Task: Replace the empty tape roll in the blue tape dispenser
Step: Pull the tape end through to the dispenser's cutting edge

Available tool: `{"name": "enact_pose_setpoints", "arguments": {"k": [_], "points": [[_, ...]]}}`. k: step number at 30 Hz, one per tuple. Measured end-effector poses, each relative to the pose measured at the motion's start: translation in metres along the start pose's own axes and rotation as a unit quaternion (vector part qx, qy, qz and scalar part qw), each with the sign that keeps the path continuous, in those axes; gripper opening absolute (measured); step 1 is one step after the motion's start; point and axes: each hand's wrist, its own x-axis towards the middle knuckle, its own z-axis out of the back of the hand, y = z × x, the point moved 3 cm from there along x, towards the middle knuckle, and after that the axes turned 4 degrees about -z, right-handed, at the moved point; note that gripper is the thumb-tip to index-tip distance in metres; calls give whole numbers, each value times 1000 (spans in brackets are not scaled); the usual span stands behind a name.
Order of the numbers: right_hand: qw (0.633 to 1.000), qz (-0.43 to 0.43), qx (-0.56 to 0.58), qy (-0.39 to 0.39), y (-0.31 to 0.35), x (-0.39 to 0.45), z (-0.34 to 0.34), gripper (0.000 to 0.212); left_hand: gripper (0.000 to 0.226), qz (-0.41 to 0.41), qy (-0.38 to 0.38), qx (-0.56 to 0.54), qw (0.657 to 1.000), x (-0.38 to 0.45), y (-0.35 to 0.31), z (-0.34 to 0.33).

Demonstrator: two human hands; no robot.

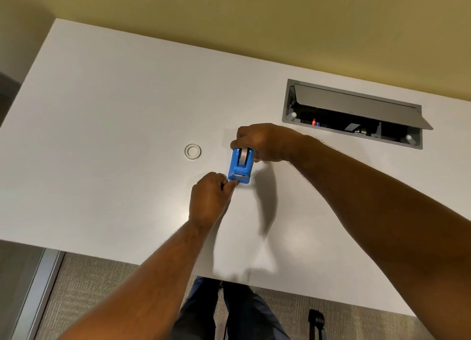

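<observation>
The blue tape dispenser (239,167) stands on the white table (114,125), its cutter end toward me. A tape roll (244,155) sits in its cradle, seen edge-on. My right hand (265,142) wraps around the dispenser's far end and covers the back of the roll. My left hand (210,198) is curled at the near end, thumb tip pressed against the front by the metal cutter; whether it pinches a tape end is unclear. A small clear ring, the empty tape core (193,151), lies flat on the table left of the dispenser.
A recessed cable box (354,115) with its grey lid propped open sits in the table at the back right. A yellow wall runs behind the table. Carpet and my legs show below the near edge.
</observation>
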Motion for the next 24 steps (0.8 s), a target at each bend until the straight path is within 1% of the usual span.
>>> {"name": "enact_pose_setpoints", "arguments": {"k": [3,5,9,14,18,21,24], "points": [[1000,8,2,-15,1,-4,0,60,42,-9,23,10,1000,0,3,5],[1000,0,11,-27,1,-7,-2,63,42,-12,38,11,999,0,4,7],[995,-68,65,-34,-3,-17,-9,77,35,-19,66,-11,998,-2,2,12],[981,-144,111,-71,-2,-32,-20,79,21,-39,86,1,996,-2,-4,17],[941,-238,188,-154,7,-47,-33,68,15,-49,86,15,995,0,-9,23],[913,-279,234,-185,21,-56,-46,62,12,-62,82,25,994,1,-12,29],[886,-314,270,-208,37,-67,-55,58,18,-99,79,44,991,0,-18,38]]}}
